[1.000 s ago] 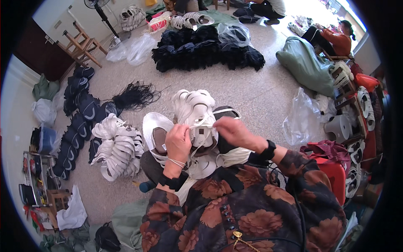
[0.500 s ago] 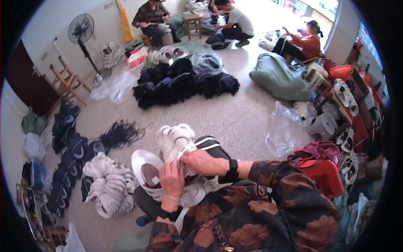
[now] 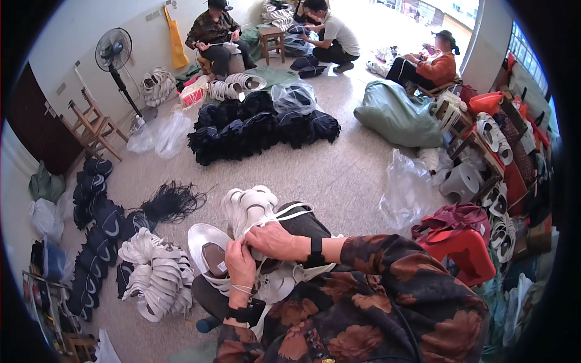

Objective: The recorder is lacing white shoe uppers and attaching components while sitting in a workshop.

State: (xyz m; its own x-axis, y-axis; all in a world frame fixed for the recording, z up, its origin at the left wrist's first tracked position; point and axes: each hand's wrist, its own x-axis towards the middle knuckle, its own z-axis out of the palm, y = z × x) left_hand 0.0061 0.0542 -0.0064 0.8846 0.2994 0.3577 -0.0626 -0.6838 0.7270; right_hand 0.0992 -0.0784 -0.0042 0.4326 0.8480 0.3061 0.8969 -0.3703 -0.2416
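Note:
White shoe uppers rest on my lap: a stack of nested ones (image 3: 249,206) beyond my hands, and one open upper (image 3: 209,251) at the left with its brown inside showing. My right hand (image 3: 277,241) is closed on a white shoelace (image 3: 295,210), which loops out over my dark trouser leg. Close against its fingertips, my left hand (image 3: 240,266) is pinched shut at the edge of the open upper; what lies between those fingers is hidden. More white uppers (image 3: 278,284) lie below my hands, partly covered by them.
At my left lie a bundle of white uppers (image 3: 158,275), rows of navy uppers (image 3: 100,242) and loose black laces (image 3: 172,202). Ahead is a heap of black uppers (image 3: 260,130). A red stool (image 3: 463,254) stands at my right, near clear plastic (image 3: 407,187). Several people sit or crouch farther off.
My hands have drawn together, fingertips now meeting near the open upper. The right hand has shifted slightly left and down with the lace. The view has tilted a little.

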